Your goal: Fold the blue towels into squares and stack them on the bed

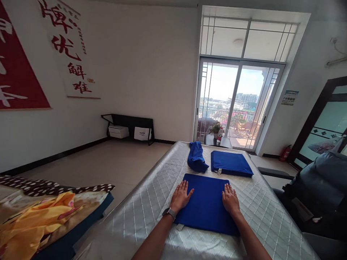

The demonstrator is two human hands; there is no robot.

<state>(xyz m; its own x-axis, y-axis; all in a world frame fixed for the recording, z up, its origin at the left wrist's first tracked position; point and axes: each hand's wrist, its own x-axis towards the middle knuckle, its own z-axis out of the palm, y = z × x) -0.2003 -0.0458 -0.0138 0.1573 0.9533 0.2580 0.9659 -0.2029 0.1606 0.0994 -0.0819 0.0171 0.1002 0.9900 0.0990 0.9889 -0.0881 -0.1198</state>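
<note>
While left hand (180, 198) and right hand (231, 200) lie fingers (185, 185) straight, holding nothing, on flat blue cloth (206, 206) | squared stack (232, 163) looks done | crumpled bundle (196, 158) seems left

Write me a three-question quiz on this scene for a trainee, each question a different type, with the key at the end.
1. True or false: the left hand and the right hand both rest on the near folded blue cloth.
2. Which wrist wears the watch? A) right B) left C) neither
3. Fill in: as seen here, the crumpled blue cloth lies to the ____ of the blue fabric stack.

Key: 1. True; 2. B; 3. left
</note>
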